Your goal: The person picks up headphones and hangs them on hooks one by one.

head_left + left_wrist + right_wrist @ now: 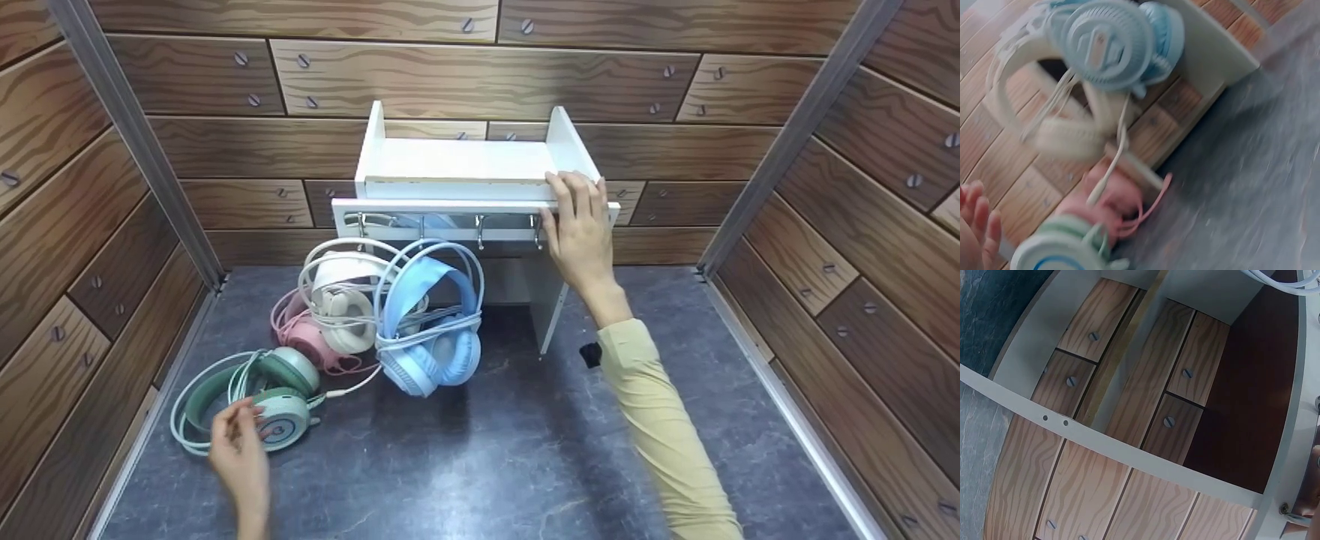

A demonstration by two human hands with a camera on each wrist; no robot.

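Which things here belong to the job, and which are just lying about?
Likely the job:
white rack, right hand on it
blue headphones, white headphones, hanging
green headphones, left hand close by
pink headphones

Likely just lying about:
small black item; purpose unclear

decent gap over the floor (465, 465) up front, blue headphones (416, 371) kinda crowding the hooks (480, 231), right hand (581, 232) blocking the rail's (450, 205) right end

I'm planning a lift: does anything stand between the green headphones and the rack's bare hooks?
Yes: seen from the head camera, the hanging blue headphones cross the direct line from the green headphones to the two bare hooks. The right hand rests on the rack beside the rightmost one.
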